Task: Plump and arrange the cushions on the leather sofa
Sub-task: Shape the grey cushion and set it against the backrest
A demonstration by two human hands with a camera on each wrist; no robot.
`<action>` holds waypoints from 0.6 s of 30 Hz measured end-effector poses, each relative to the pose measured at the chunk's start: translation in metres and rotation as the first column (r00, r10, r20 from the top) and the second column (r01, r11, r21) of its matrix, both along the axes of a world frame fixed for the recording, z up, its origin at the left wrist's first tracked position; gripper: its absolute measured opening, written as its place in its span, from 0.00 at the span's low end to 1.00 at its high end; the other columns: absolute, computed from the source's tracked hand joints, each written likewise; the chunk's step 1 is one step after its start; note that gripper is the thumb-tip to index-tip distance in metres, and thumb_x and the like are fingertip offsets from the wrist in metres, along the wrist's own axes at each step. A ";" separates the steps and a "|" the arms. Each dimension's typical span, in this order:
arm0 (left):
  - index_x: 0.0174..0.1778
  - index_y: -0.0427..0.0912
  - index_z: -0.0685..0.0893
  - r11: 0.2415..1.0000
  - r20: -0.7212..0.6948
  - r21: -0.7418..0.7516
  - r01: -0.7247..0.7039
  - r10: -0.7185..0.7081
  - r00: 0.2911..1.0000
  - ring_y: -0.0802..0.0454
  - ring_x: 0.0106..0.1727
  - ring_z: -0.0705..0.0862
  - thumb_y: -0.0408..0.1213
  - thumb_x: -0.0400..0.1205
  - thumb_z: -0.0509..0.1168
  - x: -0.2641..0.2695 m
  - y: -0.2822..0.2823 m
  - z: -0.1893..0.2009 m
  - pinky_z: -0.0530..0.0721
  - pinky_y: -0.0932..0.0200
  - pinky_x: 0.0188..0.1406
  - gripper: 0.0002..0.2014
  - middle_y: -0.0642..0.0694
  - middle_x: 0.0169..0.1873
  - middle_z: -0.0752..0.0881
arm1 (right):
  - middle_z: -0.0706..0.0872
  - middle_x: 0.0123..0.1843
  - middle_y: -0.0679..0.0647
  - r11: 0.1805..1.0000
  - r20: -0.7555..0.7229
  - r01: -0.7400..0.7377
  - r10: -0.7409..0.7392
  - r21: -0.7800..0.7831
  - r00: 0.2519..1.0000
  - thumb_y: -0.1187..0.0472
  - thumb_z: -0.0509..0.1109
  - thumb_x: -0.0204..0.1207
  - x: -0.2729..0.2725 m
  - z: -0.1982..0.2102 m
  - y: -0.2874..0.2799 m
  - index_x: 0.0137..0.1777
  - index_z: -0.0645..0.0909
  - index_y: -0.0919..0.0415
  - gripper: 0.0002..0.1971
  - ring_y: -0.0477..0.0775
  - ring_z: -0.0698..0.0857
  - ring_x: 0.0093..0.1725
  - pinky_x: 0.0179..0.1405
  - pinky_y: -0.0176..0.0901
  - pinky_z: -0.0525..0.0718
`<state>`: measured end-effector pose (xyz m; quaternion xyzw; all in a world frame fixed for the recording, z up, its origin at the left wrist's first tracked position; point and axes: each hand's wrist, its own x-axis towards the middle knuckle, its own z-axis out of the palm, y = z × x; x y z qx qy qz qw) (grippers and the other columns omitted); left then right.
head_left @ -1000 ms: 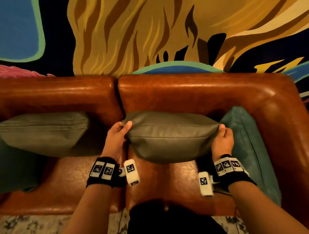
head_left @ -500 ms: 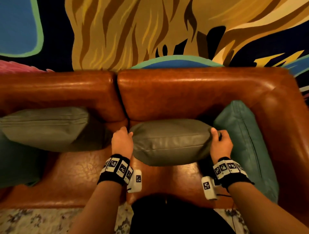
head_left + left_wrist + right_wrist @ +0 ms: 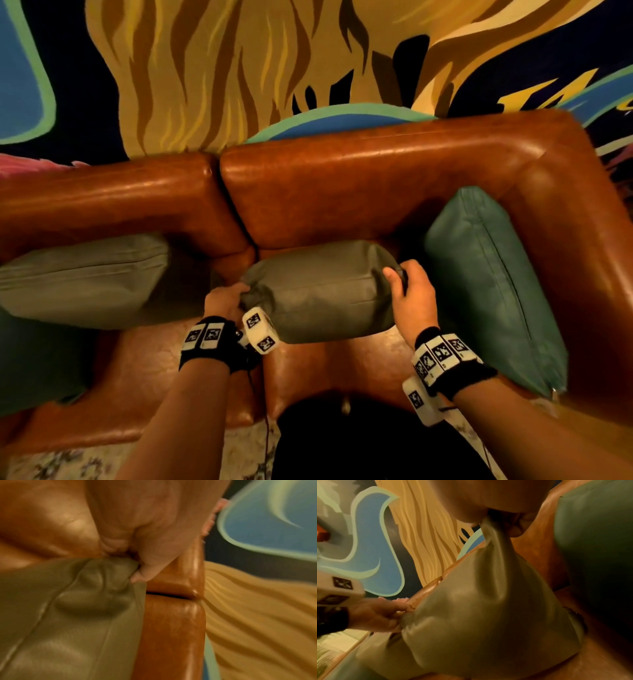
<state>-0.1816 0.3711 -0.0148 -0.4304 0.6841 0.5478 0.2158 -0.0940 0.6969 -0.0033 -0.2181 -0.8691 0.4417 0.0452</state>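
Note:
An olive-grey leather cushion sits on the brown leather sofa, squeezed short and bulging between my hands. My left hand grips its bunched left corner; the left wrist view shows the fingers dug into the crumpled cushion. My right hand pinches the right corner; the right wrist view shows that corner pulled into a taut point between thumb and fingers, with the cushion below.
A second olive-grey cushion leans on the left backrest. A teal cushion stands against the right armrest, close to my right hand. Another dark teal cushion lies at the far left. A painted mural wall rises behind the sofa.
Both hands have pushed inward and down, squeezing the cushion narrower and rounder and lowering it from the backrest to the seat. The grips on its two corners persist.

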 end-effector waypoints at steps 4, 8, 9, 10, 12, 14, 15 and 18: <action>0.47 0.48 0.76 0.982 -0.200 0.046 -0.182 0.187 0.962 0.44 0.39 0.81 0.34 0.82 0.71 0.002 0.022 0.004 0.84 0.48 0.42 0.09 0.43 0.37 0.80 | 0.81 0.39 0.55 1.000 -0.016 0.029 -0.029 0.002 0.999 0.55 0.68 0.84 -0.016 0.009 0.023 0.45 0.74 0.59 0.10 0.57 0.80 0.41 0.42 0.45 0.72; 0.44 0.44 0.73 0.836 -0.357 -0.541 0.091 -0.327 0.875 0.45 0.38 0.79 0.48 0.81 0.72 0.005 0.026 0.022 0.76 0.51 0.43 0.15 0.45 0.36 0.81 | 0.81 0.34 0.53 0.997 -0.003 0.070 -0.070 -0.022 0.998 0.53 0.68 0.84 -0.024 0.021 0.052 0.44 0.75 0.61 0.12 0.54 0.78 0.35 0.37 0.39 0.68; 0.45 0.44 0.74 0.777 -0.307 -0.612 0.144 -0.402 0.863 0.44 0.38 0.80 0.53 0.81 0.71 0.005 0.021 0.027 0.76 0.52 0.42 0.17 0.46 0.37 0.82 | 0.81 0.33 0.51 0.997 0.009 0.075 -0.075 -0.024 0.997 0.51 0.68 0.83 -0.026 0.024 0.056 0.43 0.76 0.62 0.14 0.50 0.78 0.34 0.36 0.39 0.67; 0.46 0.43 0.75 0.740 -0.258 -0.647 0.184 -0.439 0.861 0.43 0.40 0.80 0.56 0.82 0.68 0.005 0.019 0.034 0.75 0.52 0.43 0.19 0.45 0.38 0.83 | 0.81 0.32 0.51 0.996 0.021 0.083 -0.082 -0.028 0.996 0.49 0.69 0.83 -0.028 0.025 0.058 0.42 0.76 0.61 0.16 0.46 0.78 0.34 0.35 0.38 0.66; 0.50 0.37 0.79 0.805 -0.218 -0.547 0.229 -0.401 0.890 0.43 0.45 0.82 0.55 0.84 0.66 0.003 0.017 0.036 0.75 0.54 0.44 0.21 0.41 0.42 0.85 | 0.79 0.31 0.50 0.993 0.034 0.113 -0.112 -0.043 0.993 0.47 0.68 0.82 -0.034 0.022 0.053 0.40 0.75 0.62 0.18 0.43 0.77 0.33 0.34 0.38 0.65; 0.60 0.35 0.79 0.980 -0.307 -0.110 0.164 -0.190 0.932 0.46 0.49 0.86 0.43 0.85 0.68 0.005 0.025 0.033 0.83 0.56 0.44 0.15 0.37 0.51 0.87 | 0.77 0.29 0.49 0.986 0.049 0.156 -0.154 -0.050 0.987 0.48 0.68 0.83 -0.038 0.014 0.044 0.38 0.73 0.61 0.18 0.51 0.76 0.32 0.35 0.40 0.65; 0.67 0.37 0.76 0.983 -0.309 0.092 0.158 -0.123 0.943 0.47 0.51 0.87 0.34 0.85 0.69 0.008 0.027 0.029 0.86 0.56 0.47 0.16 0.38 0.54 0.87 | 0.77 0.29 0.49 0.985 0.061 0.164 -0.161 -0.054 0.985 0.49 0.68 0.83 -0.038 0.010 0.040 0.38 0.72 0.60 0.18 0.55 0.76 0.33 0.36 0.42 0.65; 0.71 0.41 0.77 0.970 -0.232 0.086 0.227 -0.203 0.951 0.42 0.55 0.88 0.26 0.79 0.73 0.018 0.025 0.008 0.86 0.46 0.58 0.24 0.39 0.51 0.88 | 0.79 0.32 0.53 0.990 0.082 0.128 -0.123 -0.058 0.989 0.49 0.66 0.84 -0.034 -0.002 0.034 0.41 0.72 0.62 0.17 0.60 0.79 0.37 0.39 0.46 0.72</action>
